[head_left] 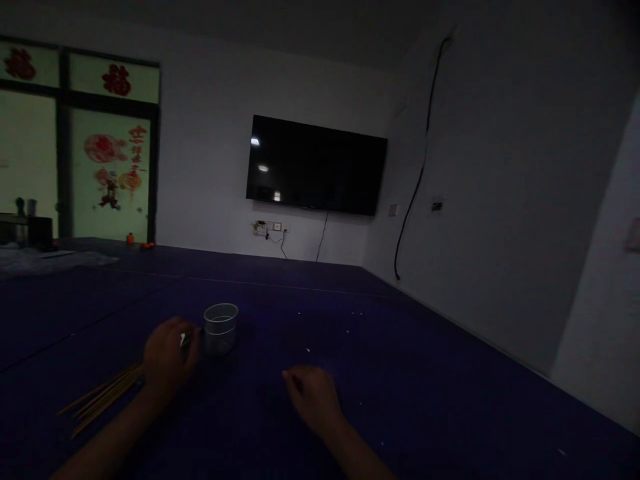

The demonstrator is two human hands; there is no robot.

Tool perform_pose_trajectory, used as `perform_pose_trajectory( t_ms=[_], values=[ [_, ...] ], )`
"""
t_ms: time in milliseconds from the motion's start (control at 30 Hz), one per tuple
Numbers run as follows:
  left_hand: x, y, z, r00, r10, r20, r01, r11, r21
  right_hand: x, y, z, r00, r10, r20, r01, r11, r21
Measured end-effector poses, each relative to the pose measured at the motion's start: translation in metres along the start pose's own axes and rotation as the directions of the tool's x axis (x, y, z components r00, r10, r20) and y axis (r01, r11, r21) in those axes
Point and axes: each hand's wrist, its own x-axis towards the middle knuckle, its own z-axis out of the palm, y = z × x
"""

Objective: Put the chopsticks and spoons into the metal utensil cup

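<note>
Left grip point(169, 357) curled beside pale-rimmed grey cup point(220, 341), slim tan sticks point(118, 386) bunched.

Dim indoor place, home or office one cannot tell, TV point(317, 167) at 12 o'clock, door point(80, 200) with red characters point(137, 150) at 10, cable point(415, 190) at 2.

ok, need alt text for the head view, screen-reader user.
A person's left hand, apparently holding a small shiny item too dark to identify, is near a grey translucent cylindrical cup and thin tan sticks on a dark blue-purple surface; the bare, curled right hand is farther right. Beyond, a black rectangular television hangs on a pale wall.
</note>
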Motion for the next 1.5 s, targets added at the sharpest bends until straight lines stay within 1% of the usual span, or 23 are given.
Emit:
perform_pose_trajectory(
  t_ms=[33, 100, 133, 167, 233, 267, 333, 367, 400, 433, 467, 633, 700, 800, 933, 1033, 1167, 1233, 1267, 1433, 1500],
  values=[
    [0.004, -0.013, -0.002, 0.994, -0.104, 0.028, 0.102, 0.992, 0.081, 0.000, 0.000, 0.001, 1.000, -0.006, -0.005, 0.006, 1.000, 0.007],
    [0.010, -0.035, -0.008, 0.953, -0.291, 0.081, 0.268, 0.938, 0.219, 0.000, 0.001, 0.002, 1.000, -0.015, -0.008, 0.016, 1.000, 0.018],
    [0.012, -0.042, -0.011, 0.927, -0.352, 0.127, 0.308, 0.910, 0.278, 0.000, 0.001, 0.003, 1.000, -0.014, -0.007, 0.015, 1.000, 0.021],
    [0.013, -0.048, -0.014, 0.900, -0.394, 0.185, 0.321, 0.888, 0.331, 0.000, 0.002, 0.003, 1.000, -0.011, 0.000, 0.011, 1.000, 0.020],
    [0.013, -0.056, -0.017, 0.840, -0.428, 0.333, 0.285, 0.871, 0.400, 0.001, 0.003, 0.004, 1.000, 0.003, 0.012, -0.003, 1.000, 0.012],
    [0.012, -0.058, -0.017, 0.796, -0.440, 0.416, 0.261, 0.869, 0.420, 0.001, 0.004, 0.004, 1.000, 0.007, 0.017, -0.007, 1.000, 0.007],
    [0.011, -0.059, -0.015, 0.680, -0.473, 0.561, 0.241, 0.866, 0.438, 0.001, 0.005, 0.003, 1.000, 0.010, 0.023, -0.010, 1.000, -0.001],
    [0.011, -0.059, -0.014, 0.618, -0.488, 0.616, 0.246, 0.864, 0.438, 0.001, 0.005, 0.002, 1.000, 0.008, 0.022, -0.008, 1.000, -0.002],
    [0.011, -0.058, -0.012, 0.568, -0.497, 0.657, 0.254, 0.864, 0.434, 0.001, 0.005, 0.002, 1.000, 0.004, 0.018, -0.004, 1.000, -0.002],
    [0.011, -0.057, -0.010, 0.531, -0.495, 0.688, 0.262, 0.868, 0.422, 0.001, 0.005, 0.001, 1.000, 0.001, 0.013, -0.001, 1.000, 0.000],
    [0.011, -0.056, -0.009, 0.511, -0.487, 0.709, 0.268, 0.873, 0.407, 0.001, 0.005, 0.000, 1.000, -0.004, 0.009, 0.004, 1.000, 0.004],
    [0.009, -0.056, -0.003, 0.477, -0.447, 0.757, 0.286, 0.893, 0.347, 0.001, 0.007, 0.001, 1.000, -0.015, 0.018, 0.014, 0.999, 0.029],
    [0.008, -0.057, -0.002, 0.472, -0.430, 0.770, 0.289, 0.900, 0.326, 0.001, 0.008, 0.002, 1.000, -0.017, 0.023, 0.016, 0.999, 0.029],
    [0.008, -0.054, -0.002, 0.486, -0.412, 0.771, 0.284, 0.909, 0.306, 0.001, 0.008, 0.002, 0.999, -0.015, 0.035, 0.013, 0.999, 0.036],
    [0.007, -0.048, 0.001, 0.505, -0.395, 0.767, 0.248, 0.918, 0.309, 0.001, 0.007, 0.000, 0.998, -0.003, 0.059, 0.001, 0.999, 0.042],
    [0.005, -0.046, 0.004, 0.512, -0.385, 0.768, 0.239, 0.923, 0.303, 0.001, 0.007, -0.001, 0.998, 0.003, 0.067, -0.005, 0.999, 0.035],
    [0.003, -0.047, 0.005, 0.535, -0.381, 0.755, 0.260, 0.924, 0.281, 0.000, 0.008, 0.000, 0.998, 0.001, 0.065, -0.002, 1.000, 0.023],
    [0.004, -0.048, 0.003, 0.539, -0.402, 0.741, 0.292, 0.914, 0.284, 0.000, 0.008, 0.000, 0.998, -0.004, 0.065, 0.003, 1.000, 0.015],
    [0.005, -0.049, 0.003, 0.532, -0.417, 0.737, 0.313, 0.906, 0.286, 0.000, 0.008, 0.000, 0.998, -0.007, 0.065, 0.007, 1.000, 0.011],
    [0.007, -0.061, 0.003, 0.423, -0.470, 0.775, 0.462, 0.848, 0.262, 0.000, 0.007, -0.001, 0.998, -0.013, 0.066, 0.013, 1.000, 0.001],
    [0.007, -0.066, 0.005, 0.397, -0.472, 0.787, 0.497, 0.831, 0.248, 0.000, 0.007, -0.001, 0.997, -0.009, 0.072, 0.009, 1.000, 0.002]
  ],
)
